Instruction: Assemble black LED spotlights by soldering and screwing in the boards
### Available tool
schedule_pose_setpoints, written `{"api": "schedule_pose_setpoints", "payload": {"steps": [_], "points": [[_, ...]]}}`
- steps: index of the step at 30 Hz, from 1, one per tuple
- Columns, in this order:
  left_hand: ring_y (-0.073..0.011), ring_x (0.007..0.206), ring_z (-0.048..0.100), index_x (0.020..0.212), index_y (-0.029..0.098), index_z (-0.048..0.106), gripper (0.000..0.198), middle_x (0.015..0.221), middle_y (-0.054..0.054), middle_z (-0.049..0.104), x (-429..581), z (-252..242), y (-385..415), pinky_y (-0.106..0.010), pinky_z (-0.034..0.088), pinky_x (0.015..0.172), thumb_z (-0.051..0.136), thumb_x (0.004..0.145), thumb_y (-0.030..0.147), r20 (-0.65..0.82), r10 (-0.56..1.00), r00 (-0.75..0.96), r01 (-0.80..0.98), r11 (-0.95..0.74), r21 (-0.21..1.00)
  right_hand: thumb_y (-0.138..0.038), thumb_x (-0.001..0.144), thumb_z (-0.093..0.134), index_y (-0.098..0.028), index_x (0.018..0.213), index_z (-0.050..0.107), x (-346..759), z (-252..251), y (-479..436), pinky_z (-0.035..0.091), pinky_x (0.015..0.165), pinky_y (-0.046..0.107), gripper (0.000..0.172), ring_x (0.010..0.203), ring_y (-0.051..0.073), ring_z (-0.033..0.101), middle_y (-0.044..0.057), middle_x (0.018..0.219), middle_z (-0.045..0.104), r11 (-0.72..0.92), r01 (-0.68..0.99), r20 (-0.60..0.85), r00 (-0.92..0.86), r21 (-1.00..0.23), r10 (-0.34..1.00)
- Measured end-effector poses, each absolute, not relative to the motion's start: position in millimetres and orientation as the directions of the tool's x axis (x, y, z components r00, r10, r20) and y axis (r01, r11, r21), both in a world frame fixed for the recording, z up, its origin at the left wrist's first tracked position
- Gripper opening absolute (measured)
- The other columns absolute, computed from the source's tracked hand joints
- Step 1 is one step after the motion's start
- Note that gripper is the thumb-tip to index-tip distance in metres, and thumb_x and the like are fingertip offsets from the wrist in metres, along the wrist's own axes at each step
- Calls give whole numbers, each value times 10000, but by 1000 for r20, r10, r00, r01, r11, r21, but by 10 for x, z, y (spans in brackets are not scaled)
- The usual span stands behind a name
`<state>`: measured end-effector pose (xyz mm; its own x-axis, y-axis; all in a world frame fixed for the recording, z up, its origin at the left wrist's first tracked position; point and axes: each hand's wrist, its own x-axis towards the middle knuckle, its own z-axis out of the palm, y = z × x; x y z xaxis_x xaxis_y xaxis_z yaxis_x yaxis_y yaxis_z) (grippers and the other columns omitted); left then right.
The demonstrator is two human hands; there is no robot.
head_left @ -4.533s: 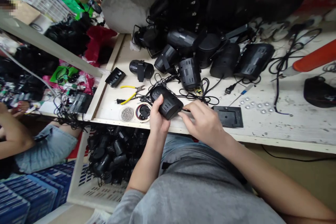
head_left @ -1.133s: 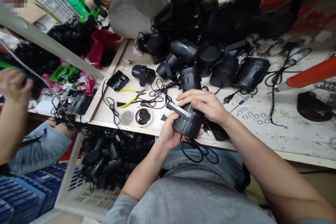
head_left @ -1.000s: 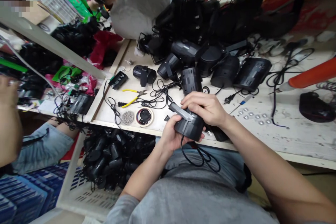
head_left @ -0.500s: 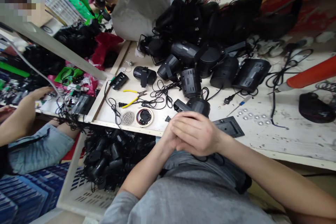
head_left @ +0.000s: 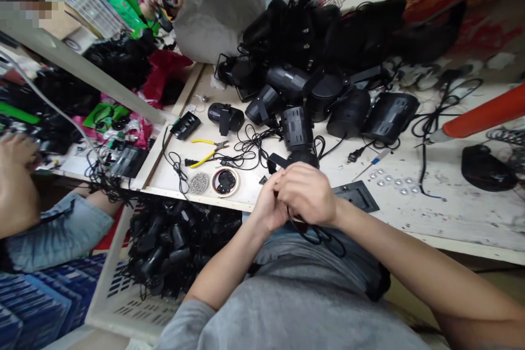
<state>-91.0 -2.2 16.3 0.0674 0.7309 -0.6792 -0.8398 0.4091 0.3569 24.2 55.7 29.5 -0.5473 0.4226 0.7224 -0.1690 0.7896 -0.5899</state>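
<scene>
My left hand (head_left: 268,205) and my right hand (head_left: 307,191) are closed together at the table's front edge, around a black spotlight (head_left: 304,158) with a bracket (head_left: 277,161). Most of the held part is hidden by my fingers. A black cable (head_left: 322,236) loops down from under the hands onto my lap. Just beyond stands another black lamp housing (head_left: 296,127) with slots. To the right of my right hand lies a flat black plate (head_left: 356,197) with a rectangular recess.
Yellow-handled pliers (head_left: 205,153), a dish of screws (head_left: 199,182) and a round container (head_left: 225,181) lie to the left. Further right are a screwdriver (head_left: 371,164), small clear lenses (head_left: 396,181) and an orange-handled tool (head_left: 484,112). A crate (head_left: 102,284) of black lamps stands below; a co-worker's arm (head_left: 16,191) is at left.
My right hand's fingers have curled from lying flat over the left, and the cable loop below shows more. The co-worker's arm at left has shifted left.
</scene>
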Motion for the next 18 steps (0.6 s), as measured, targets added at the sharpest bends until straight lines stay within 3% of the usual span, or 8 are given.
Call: {"api": "schedule_pose_setpoints", "payload": {"steps": [3,5,10,14,18], "points": [[-241,672,684,986,68,681,529,807,-161,714,-912,208,-13,-339,562,633,388,990,509,-701,683,207,-804,527,276,-377,1036,375,-241,733,692,326,289,634,512,814,406,459,826,208,658,58,804,706,486,-125,501,-271,-865,822],[-268,691,702,1040,21,679,641,820,-209,719,-929,218,-2,-350,566,641,343,978,563,-681,688,251,-797,546,258,-416,1015,441,-238,736,700,391,262,688,493,847,400,419,855,216,647,59,808,692,356,-74,362,-111,-932,926],[-275,769,710,1220,18,632,659,894,-219,736,-960,217,49,-366,576,707,396,959,574,-667,702,250,-865,471,172,-444,940,575,-227,787,687,495,164,725,475,785,349,288,811,195,622,32,808,672,213,71,204,-106,-975,973],[-287,841,715,1218,58,629,563,949,-198,740,-938,263,69,-409,585,761,438,965,523,-696,694,183,-908,391,151,-358,951,562,-227,765,665,541,232,597,471,746,326,250,777,178,621,24,777,660,331,147,303,-182,-932,935],[-240,761,700,1069,101,666,388,875,-128,736,-918,355,58,-413,590,774,461,982,419,-711,697,91,-925,323,198,-329,930,592,-217,712,659,581,440,379,457,625,292,254,651,145,597,21,700,652,491,181,385,-418,-852,823]]}}
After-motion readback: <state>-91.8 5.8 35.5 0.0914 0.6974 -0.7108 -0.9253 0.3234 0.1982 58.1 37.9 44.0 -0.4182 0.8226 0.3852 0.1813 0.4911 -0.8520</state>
